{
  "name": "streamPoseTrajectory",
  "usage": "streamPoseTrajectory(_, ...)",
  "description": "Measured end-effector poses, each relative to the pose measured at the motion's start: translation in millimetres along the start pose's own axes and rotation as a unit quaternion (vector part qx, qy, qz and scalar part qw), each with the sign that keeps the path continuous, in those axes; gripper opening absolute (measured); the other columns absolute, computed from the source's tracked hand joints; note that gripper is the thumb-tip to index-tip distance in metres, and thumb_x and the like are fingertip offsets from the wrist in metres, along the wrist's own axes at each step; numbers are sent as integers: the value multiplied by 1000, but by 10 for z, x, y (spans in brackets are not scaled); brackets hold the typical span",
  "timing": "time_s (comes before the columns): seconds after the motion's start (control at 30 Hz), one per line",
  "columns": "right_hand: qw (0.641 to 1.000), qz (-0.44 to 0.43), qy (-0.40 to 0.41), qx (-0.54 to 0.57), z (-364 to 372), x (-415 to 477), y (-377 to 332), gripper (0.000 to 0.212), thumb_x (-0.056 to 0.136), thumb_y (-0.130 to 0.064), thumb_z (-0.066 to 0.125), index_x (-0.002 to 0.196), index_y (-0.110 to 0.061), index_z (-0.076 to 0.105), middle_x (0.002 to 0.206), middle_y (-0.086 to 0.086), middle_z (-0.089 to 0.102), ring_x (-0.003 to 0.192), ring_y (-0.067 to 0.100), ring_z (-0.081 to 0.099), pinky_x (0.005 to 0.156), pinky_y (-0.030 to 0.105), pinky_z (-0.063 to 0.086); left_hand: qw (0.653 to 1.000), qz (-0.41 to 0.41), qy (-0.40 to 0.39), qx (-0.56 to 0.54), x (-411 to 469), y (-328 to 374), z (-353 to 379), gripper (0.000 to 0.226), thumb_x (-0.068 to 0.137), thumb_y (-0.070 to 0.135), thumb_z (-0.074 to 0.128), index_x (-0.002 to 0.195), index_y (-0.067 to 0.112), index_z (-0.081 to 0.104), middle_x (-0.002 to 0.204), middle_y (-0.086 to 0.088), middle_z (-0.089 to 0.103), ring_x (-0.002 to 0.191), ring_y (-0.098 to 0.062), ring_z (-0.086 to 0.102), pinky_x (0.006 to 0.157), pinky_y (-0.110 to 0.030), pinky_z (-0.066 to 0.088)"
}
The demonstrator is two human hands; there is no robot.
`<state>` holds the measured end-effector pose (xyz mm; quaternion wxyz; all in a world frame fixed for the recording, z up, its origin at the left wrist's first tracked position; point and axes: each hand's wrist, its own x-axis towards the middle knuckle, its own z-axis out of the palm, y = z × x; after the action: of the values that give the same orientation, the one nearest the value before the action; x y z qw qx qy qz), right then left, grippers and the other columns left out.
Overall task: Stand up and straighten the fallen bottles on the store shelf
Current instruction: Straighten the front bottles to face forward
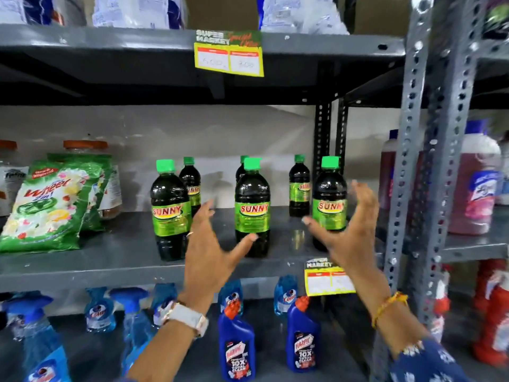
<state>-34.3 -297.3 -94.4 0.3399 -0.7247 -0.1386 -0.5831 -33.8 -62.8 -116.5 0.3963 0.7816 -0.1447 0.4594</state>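
Note:
Several dark bottles with green caps and green SUNNY labels stand upright on the grey middle shelf [110,260]. Three are in front: a left bottle [170,208], a middle bottle [252,208] and a right bottle [329,199]. Three smaller-looking ones stand behind, such as one at the back [299,186]. My left hand [209,249] is open, fingers spread, between the left and middle front bottles, touching neither. My right hand [349,230] is open in front of the right bottle, its fingers beside the bottle's right side and thumb across its lower left.
Green Wheel detergent bags [46,205] lean at the shelf's left, jars behind them. Blue spray bottles [99,310] and blue Harpic bottles [238,346] fill the lower shelf. A perforated grey upright post [413,161] stands right, pink bottles [479,186] beyond. Price tags [228,53] hang from shelf edges.

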Motion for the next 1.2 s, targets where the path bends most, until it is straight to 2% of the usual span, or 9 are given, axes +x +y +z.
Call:
streamPoseTrajectory(0.07, 976, 178, -85, 88, -100, 156, 252, 104, 60, -51, 78, 139, -11, 25, 135, 6, 38, 125, 19, 39, 99, 19, 34, 996, -66, -65, -4, 95, 102, 229, 116, 58, 73, 63, 145, 8, 22, 143, -9, 40, 127, -21, 41, 101, -34, 35)
streamPoseTrajectory(0.13, 927, 273, -212, 145, -136, 222, 521, 92, 63, -28, 82, 137, -9, 30, 133, 6, 47, 124, 18, 47, 92, 14, 37, 986, -126, -93, 50, 124, 120, 401, 110, 56, 75, 65, 137, 9, 29, 132, -10, 52, 118, -28, 51, 90, -38, 42)
streamPoseTrajectory(0.2, 891, 284, -325, 142, -142, 225, 742, 71, 65, -11, 82, 128, -8, 48, 119, 5, 62, 107, 5, 62, 82, 9, 46, 974, -145, -104, 143, 83, 106, 505, 89, 59, 74, 66, 116, 11, 39, 110, -10, 63, 100, -31, 61, 74, -35, 44)
streamPoseTrajectory(0.27, 885, 263, -366, 118, -123, 198, 870, 59, 63, -15, 84, 118, -10, 61, 108, 1, 68, 84, -10, 65, 80, 10, 50, 968, -134, -91, 193, 47, 65, 557, 78, 62, 74, 64, 103, 12, 39, 98, -12, 66, 91, -32, 63, 67, -35, 43)
streamPoseTrajectory(0.33, 890, 253, -363, 111, -109, 179, 900, 52, 62, -25, 85, 110, -18, 66, 101, -4, 71, 83, -5, 65, 84, 20, 51, 968, -124, -70, 209, 42, 36, 566, 76, 62, 73, 64, 97, 12, 36, 93, -15, 67, 87, -34, 64, 62, -35, 41)
streamPoseTrajectory(0.57, 900, 235, -350, 109, -104, 167, 868, 41, 65, -25, 83, 98, -29, 60, 91, -15, 66, 83, -7, 60, 70, 6, 45, 968, -105, -52, 221, 50, 17, 625, 82, 64, 71, 64, 107, 5, 41, 93, -18, 66, 84, -38, 63, 63, -38, 44)
streamPoseTrajectory(0.77, 902, 234, -348, 101, -105, 158, 900, 47, 61, -33, 84, 102, -30, 61, 99, -8, 68, 93, 7, 64, 89, 24, 46, 969, -101, -50, 222, 26, 14, 631, 82, 65, 72, 62, 109, 6, 42, 94, -16, 66, 84, -36, 63, 63, -37, 44)
streamPoseTrajectory(1.1, 900, 231, -363, 75, -134, 150, 851, 51, 62, -36, 83, 106, -28, 59, 103, -7, 66, 97, 12, 63, 93, 28, 45, 969, -93, -48, 223, 23, 47, 602, 81, 66, 71, 62, 109, 5, 43, 94, -14, 66, 84, -34, 63, 60, -33, 39)
streamPoseTrajectory(1.2, 882, 265, -378, 95, -167, 201, 829, 55, 59, -43, 81, 107, -29, 57, 113, -3, 66, 101, 13, 62, 97, 30, 44, 969, -106, -62, 213, 33, 47, 584, 90, 63, 76, 58, 117, 7, 40, 101, -13, 66, 90, -33, 63, 64, -33, 42)
